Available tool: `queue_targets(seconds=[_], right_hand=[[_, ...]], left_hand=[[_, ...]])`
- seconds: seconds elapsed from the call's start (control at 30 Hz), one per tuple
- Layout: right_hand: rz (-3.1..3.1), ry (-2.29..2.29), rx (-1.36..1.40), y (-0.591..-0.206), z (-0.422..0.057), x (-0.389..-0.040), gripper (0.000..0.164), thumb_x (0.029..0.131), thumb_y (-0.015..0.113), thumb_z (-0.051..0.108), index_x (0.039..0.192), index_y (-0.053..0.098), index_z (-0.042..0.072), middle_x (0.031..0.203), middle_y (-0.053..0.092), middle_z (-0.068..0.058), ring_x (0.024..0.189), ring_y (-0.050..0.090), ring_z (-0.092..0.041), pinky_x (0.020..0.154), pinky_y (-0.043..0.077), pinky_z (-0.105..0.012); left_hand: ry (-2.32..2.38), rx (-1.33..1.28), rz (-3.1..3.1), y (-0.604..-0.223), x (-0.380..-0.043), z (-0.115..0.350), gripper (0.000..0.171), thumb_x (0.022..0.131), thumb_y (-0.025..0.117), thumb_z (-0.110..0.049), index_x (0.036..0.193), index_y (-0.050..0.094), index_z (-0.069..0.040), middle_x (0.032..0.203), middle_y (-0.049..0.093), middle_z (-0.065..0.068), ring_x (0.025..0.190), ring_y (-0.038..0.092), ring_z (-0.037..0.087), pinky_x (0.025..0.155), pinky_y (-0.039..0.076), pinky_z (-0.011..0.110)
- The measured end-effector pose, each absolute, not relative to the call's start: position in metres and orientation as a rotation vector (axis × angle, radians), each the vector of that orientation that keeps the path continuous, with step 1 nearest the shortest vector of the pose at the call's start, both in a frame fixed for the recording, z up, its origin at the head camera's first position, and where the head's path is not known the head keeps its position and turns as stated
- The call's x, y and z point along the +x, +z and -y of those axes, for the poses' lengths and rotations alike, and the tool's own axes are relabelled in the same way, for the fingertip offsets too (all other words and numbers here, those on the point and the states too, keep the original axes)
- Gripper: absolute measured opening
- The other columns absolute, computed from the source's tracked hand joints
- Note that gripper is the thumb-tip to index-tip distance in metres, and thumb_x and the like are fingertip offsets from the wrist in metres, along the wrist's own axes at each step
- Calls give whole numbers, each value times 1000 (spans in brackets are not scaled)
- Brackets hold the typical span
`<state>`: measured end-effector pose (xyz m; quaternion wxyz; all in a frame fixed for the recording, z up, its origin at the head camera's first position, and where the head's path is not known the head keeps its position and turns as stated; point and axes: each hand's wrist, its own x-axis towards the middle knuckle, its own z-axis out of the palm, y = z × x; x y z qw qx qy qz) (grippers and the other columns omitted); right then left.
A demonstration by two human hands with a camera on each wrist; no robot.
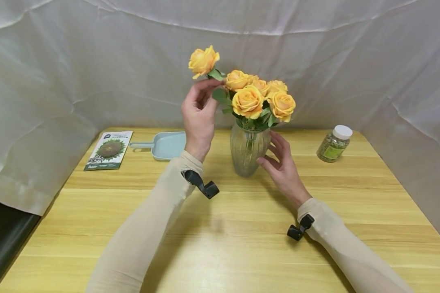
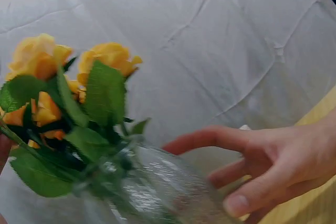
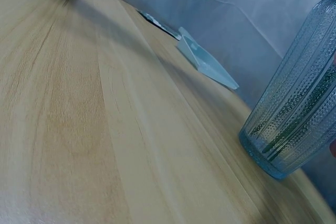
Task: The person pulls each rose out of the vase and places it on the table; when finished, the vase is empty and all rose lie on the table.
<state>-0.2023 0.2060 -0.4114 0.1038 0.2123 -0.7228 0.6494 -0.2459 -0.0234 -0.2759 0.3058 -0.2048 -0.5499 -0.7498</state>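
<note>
My left hand (image 1: 201,114) pinches the stem of a yellow rose (image 1: 203,62) just below its bloom, left of the bouquet and above the vase's rim. Several other yellow roses (image 1: 247,101) with green leaves stand in a ribbed clear glass vase (image 1: 246,152), their stems showing through the glass. The vase is upright on the wooden table. Around its right side curves my right hand (image 1: 284,169), thumb at the front and fingers toward the back, fingertips partly hidden. The left wrist view shows the right hand (image 2: 278,163) at the vase (image 2: 163,187) too.
A light blue dustpan (image 1: 168,145) lies behind my left wrist, partly covered by it. Left of it is a seed packet (image 1: 110,150) with a sunflower picture. A white-lidded jar (image 1: 334,144) stands at the back right. Grey cloth (image 1: 132,61) hangs behind the table (image 1: 242,244).
</note>
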Motion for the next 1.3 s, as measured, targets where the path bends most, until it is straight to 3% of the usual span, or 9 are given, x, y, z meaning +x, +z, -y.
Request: queue_targets(seconds=[0.3, 0.67, 0.87, 1.3], right_hand=[[2129, 1913, 625, -411, -206, -202, 87, 102, 66, -10, 170, 23, 22, 178, 30, -8, 158, 39, -36, 121, 51, -29], [2126, 1914, 630, -411, -206, -203, 86, 102, 66, -11, 170, 23, 22, 178, 30, -8, 158, 40, -36, 121, 51, -29], [2130, 1926, 623, -411, -205, -203, 86, 102, 67, -9, 170, 24, 23, 178, 31, -8, 158, 40, -36, 121, 51, -30], [2132, 1930, 614, -411, -206, -202, 86, 102, 67, -10, 170, 25, 24, 177, 32, -7, 157, 41, -34, 121, 51, -30]], left_hand=[[-2009, -549, 1325, -240, -249, 46, 24, 99, 71, 11, 123, 71, 6, 112, 77, 3, 92, 74, 15, 88, 67, 35], [-2123, -419, 1145, -191, -239, 92, 24, 97, 71, 14, 115, 73, -1, 111, 74, 12, 90, 72, 23, 85, 69, 38], [-2115, -362, 1118, -168, -229, 131, 27, 96, 70, 16, 116, 71, -1, 107, 69, 13, 89, 69, 25, 75, 69, 36], [-2038, -306, 1320, -180, -211, 236, 35, 88, 77, 19, 119, 71, 4, 114, 72, 20, 84, 73, 25, 65, 68, 31]])
